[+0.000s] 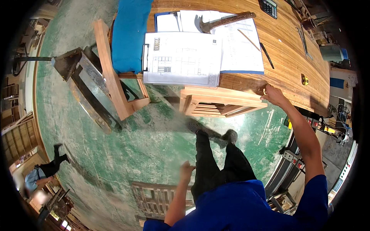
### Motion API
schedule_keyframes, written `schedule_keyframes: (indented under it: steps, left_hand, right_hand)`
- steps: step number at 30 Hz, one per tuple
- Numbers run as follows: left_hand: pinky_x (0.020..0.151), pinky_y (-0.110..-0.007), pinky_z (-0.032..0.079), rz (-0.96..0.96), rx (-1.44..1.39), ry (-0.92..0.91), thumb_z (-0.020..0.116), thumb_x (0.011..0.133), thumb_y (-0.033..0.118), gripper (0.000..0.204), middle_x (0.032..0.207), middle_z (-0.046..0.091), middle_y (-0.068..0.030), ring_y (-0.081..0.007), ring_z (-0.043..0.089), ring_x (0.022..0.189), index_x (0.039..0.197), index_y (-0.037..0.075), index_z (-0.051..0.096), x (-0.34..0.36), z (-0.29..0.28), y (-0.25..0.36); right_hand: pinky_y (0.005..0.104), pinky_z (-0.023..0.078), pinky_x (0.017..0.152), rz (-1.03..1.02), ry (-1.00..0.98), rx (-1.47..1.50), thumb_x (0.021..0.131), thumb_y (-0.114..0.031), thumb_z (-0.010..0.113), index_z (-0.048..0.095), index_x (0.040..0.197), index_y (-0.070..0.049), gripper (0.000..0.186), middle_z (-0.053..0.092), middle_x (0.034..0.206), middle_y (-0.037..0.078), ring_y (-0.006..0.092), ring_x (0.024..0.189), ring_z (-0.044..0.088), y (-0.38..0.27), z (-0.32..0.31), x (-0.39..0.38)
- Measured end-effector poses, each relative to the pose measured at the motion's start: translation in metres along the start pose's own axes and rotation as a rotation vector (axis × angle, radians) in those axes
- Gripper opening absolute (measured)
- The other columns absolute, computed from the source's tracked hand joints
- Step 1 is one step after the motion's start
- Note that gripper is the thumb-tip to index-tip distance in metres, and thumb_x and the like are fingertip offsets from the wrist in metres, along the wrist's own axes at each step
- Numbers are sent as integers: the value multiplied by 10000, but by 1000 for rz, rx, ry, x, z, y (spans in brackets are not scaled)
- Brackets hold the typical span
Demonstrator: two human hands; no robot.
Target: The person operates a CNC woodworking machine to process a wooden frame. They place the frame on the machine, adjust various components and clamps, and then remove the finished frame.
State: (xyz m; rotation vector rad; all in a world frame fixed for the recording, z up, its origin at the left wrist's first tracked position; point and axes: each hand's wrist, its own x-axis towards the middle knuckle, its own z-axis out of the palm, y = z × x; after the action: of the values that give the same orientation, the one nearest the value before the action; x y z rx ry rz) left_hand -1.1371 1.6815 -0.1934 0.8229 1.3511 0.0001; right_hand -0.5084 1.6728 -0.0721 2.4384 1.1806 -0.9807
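My right hand (273, 94) has its fingers bent at the table's front edge, just above a slatted wooden frame (227, 107); what they grip is unclear. My left hand (186, 169) hangs beside my left leg, blurred, its fingers indistinct. Printed drawings (181, 57) on a clipboard lie on the wooden table (300, 61), with more papers behind, topped by a hammer (227, 21) and a pencil (248, 39). A dark pen (266, 56) and a tape measure (304, 79) lie to the right.
A leaning timber frame (111, 69), blue cloth (129, 30) and metal equipment (88, 88) are at left. Machinery (289, 158) stands at right. A slatted rack (158, 196) lies on the green floor behind me. Another person (38, 177) is at lower left.
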Motion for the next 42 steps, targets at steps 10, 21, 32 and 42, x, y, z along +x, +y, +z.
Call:
schedule_keyframes:
  steps: [10,21,32,42]
  left_hand:
    - [574,-277,380,63,246,109,787,772,-11,377,696,415,68,-68,393,675,672,109,444,-43,14,-15]
    - [715,-338,557,213,753,203,651,811,-57,350,793,523,12,-114,526,733,1156,-8,631,-67,48,-122]
    - [673,-494,498,644,1355,-228,538,872,182,198,790,642,-224,-389,633,746,874,23,655,-54,315,-126]
    - [615,-386,539,62,863,-404,540,928,22,137,915,530,-42,-172,544,718,1042,97,528,-32,663,-6]
  right_hand:
    - [478,523,872,-15,181,80,843,-432,767,576,1076,34,554,674,1076,221,369,1071,645,18,22,-15]
    - [536,514,722,-298,442,416,965,-313,588,612,920,-53,264,675,900,194,428,862,655,48,199,-198]
    - [372,524,602,741,-182,341,877,-305,665,750,808,-106,226,753,809,81,229,694,717,352,774,-718]
    - [324,551,584,1504,1012,1738,966,-280,649,685,929,-31,254,689,792,53,156,672,632,339,740,-792]
